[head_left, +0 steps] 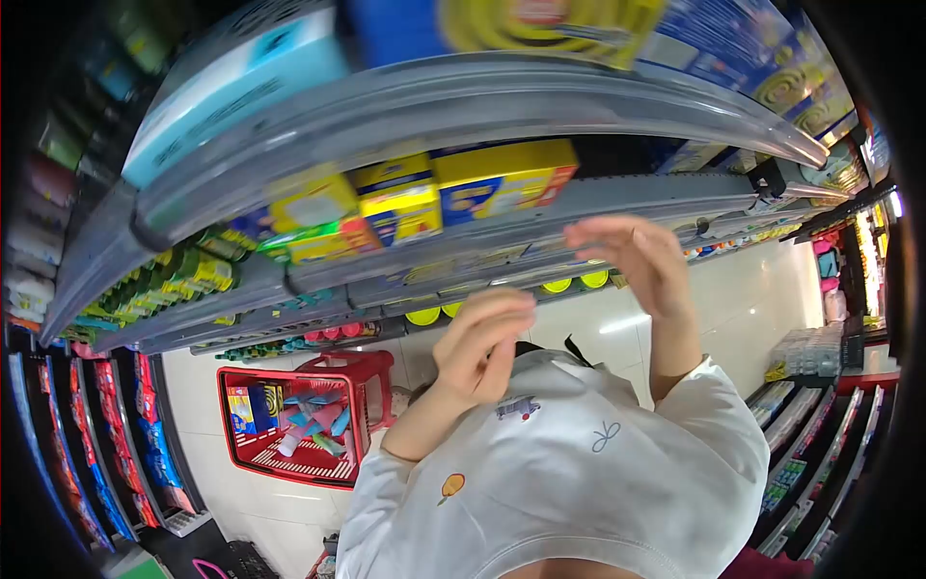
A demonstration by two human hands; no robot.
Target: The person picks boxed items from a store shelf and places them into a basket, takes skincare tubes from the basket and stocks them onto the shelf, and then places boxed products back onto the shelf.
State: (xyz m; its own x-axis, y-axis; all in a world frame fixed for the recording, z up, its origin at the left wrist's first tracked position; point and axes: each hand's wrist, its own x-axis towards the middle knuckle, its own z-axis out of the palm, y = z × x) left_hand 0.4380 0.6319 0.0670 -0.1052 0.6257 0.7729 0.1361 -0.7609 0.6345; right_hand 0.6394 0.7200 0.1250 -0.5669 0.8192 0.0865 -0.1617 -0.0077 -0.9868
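My left hand (pixel 482 340) is raised in front of my chest, below the shelf edge, with its fingers slightly bent and the thumb apart; it holds nothing. Higher and to the right, my right hand (pixel 639 259) is also open, its fingers stretched toward the shelf with nothing in them. Nearest to both hands is the grey shelf (pixel 502 224), which they appear not to touch. On it stand a large yellow and blue box (pixel 506 179), a smaller yellow and blue box (pixel 397 198) and a yellow box with green and red (pixel 318 220).
A red shopping basket (pixel 289 469) on the tiled floor holds a blue and yellow box (pixel 253 409) and pastel-coloured items (pixel 316 421). Above are a light blue box (pixel 241 92) and coil-printed boxes (pixel 550 21). Green bottles (pixel 193 275) line the left shelf. Packets (pixel 114 429) fill racks at left.
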